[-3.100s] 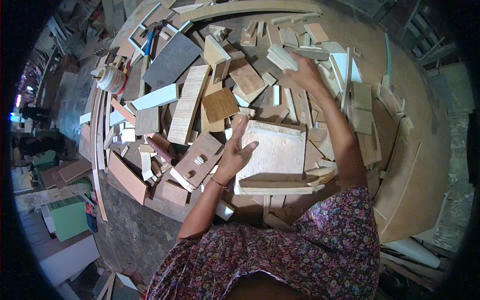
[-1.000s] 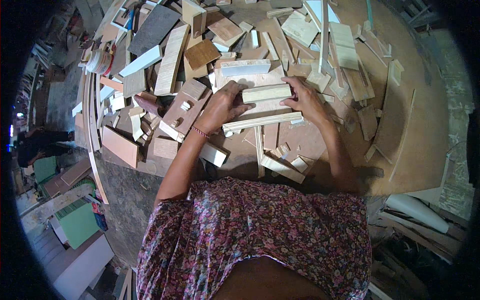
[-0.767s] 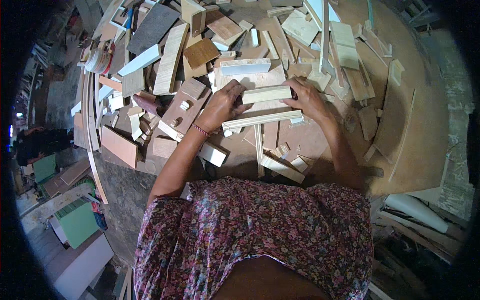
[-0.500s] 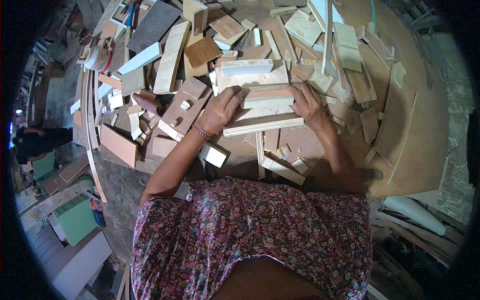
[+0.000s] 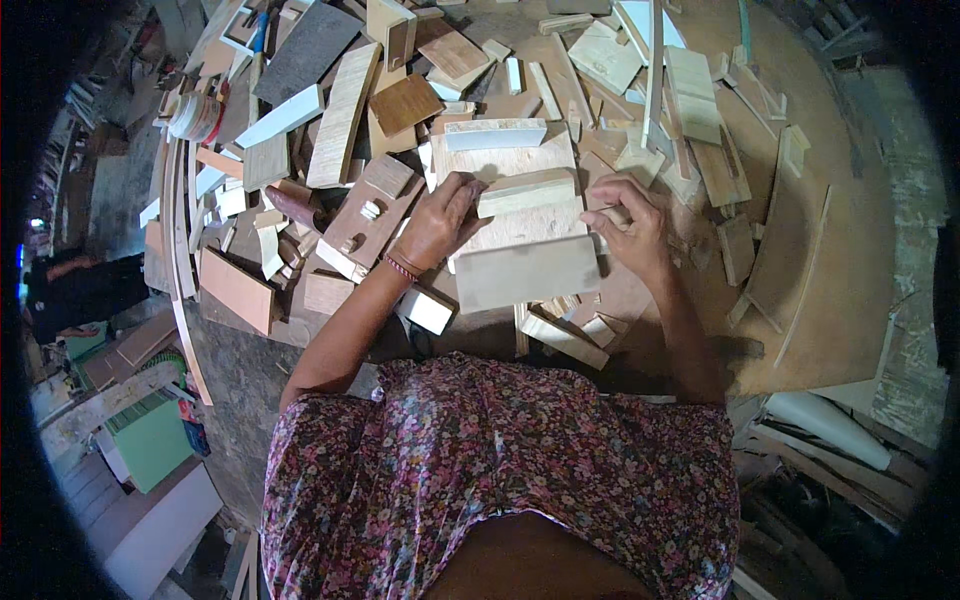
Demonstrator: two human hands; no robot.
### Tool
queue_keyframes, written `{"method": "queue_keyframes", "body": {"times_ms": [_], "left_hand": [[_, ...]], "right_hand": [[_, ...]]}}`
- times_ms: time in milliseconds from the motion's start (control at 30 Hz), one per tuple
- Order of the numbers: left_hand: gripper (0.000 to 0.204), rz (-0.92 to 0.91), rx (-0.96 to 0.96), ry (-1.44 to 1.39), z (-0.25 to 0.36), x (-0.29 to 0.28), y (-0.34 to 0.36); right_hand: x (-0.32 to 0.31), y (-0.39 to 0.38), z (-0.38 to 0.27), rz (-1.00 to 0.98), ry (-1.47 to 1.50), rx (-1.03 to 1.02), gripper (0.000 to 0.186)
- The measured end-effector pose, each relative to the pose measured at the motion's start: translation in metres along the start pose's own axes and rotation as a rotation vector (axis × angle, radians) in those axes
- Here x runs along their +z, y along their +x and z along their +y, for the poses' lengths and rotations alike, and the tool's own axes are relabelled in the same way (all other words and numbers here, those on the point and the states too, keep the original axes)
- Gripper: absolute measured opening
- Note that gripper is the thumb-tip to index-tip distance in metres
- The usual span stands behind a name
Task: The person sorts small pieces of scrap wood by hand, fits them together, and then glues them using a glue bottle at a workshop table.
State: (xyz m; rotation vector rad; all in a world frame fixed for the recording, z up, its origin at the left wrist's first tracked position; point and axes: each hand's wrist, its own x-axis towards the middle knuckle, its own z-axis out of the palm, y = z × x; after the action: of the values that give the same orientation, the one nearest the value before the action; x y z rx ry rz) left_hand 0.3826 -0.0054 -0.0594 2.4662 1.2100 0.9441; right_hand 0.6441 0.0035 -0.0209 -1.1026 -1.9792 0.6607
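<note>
In the middle, a small wooden assembly rests on the cluttered table, with a pale plywood panel (image 5: 520, 229), a raised wooden strip (image 5: 527, 192) across its far side and a smooth greyish board (image 5: 528, 276) tilted along its near side. My left hand (image 5: 440, 222) is closed around the assembly's left end, fingers at the strip; its fingertips are partly hidden. Just off the right end is my right hand (image 5: 632, 222), its curled thumb and fingers apart. Beyond the assembly lies another plywood piece (image 5: 545, 160) bearing a white-faced block (image 5: 495, 135).
Wood offcuts crowd the table, including a brown block (image 5: 405, 104), a dark board (image 5: 308, 52) and a pinkish board (image 5: 237, 290). A plastic tub (image 5: 195, 117) stands at far left. Near my body lie a white block (image 5: 427, 310) and a wooden strip (image 5: 565, 340).
My right hand has come off the assembly's right end and shifted slightly right. The near board has tipped toward me, showing its broad grey face. My left hand stays at the left end.
</note>
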Motion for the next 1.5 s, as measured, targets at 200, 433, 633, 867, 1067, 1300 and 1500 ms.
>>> {"method": "queue_keyframes", "body": {"times_ms": [200,433,633,867,1067,1300,1500], "left_hand": [[0.043,-0.074,0.050,0.068,0.007,-0.003,-0.006],[0.041,-0.026,-0.004,0.019,0.011,-0.003,-0.014],[0.039,-0.001,-0.140,-0.092,0.016,-0.007,-0.018],[0.035,0.065,-0.362,-0.419,0.026,-0.003,-0.015],[0.029,0.007,-0.816,-1.038,0.029,-0.004,-0.017],[0.016,0.137,-1.017,-1.299,0.031,-0.011,-0.033],[0.015,0.190,-1.027,-1.248,0.026,-0.029,-0.053]], "right_hand": [[0.006,0.018,0.002,0.074,-0.097,-0.045,0.026],[0.046,0.079,0.018,0.130,-0.371,-0.228,0.032],[0.042,0.079,0.017,-0.041,-0.162,0.115,0.026],[0.014,0.064,0.011,0.288,-0.345,0.015,0.023],[0.017,0.026,0.002,-0.038,-0.283,0.494,0.026],[0.051,0.017,0.008,-0.110,-0.299,0.541,0.048],[0.040,0.019,0.026,0.017,0.702,0.648,0.026]]}}
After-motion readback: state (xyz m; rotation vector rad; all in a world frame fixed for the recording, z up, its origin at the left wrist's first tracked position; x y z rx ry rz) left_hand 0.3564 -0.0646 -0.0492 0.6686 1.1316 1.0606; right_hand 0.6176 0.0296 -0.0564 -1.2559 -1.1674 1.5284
